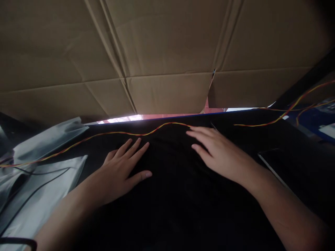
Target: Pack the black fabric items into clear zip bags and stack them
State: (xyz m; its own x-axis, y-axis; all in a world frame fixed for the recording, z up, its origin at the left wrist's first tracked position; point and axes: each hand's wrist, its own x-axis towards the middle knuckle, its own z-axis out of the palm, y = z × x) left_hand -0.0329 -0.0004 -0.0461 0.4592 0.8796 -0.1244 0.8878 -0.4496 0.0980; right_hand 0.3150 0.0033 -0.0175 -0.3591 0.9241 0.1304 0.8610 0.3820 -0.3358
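Note:
My left hand (125, 165) lies spread on the black surface (167, 209), palm down, with nothing in it. Just beyond its fingertips runs a twisted red and yellow wire (146, 134), stretching from the left edge toward the right. My right hand (214, 148) is also palm down, thumb apart from the fingers. Its fingertips are at the wire, and the stretch of wire behind the hand is hidden. Whether the fingers press on the wire I cannot tell.
Upright creased cardboard (167, 45) closes off the far side. Translucent plastic bags (52, 188) and thin black cables (39, 190) lie at left. A dark flat object with a pale edge (272, 167) is beside my right forearm. Blue items (316, 120) sit at far right.

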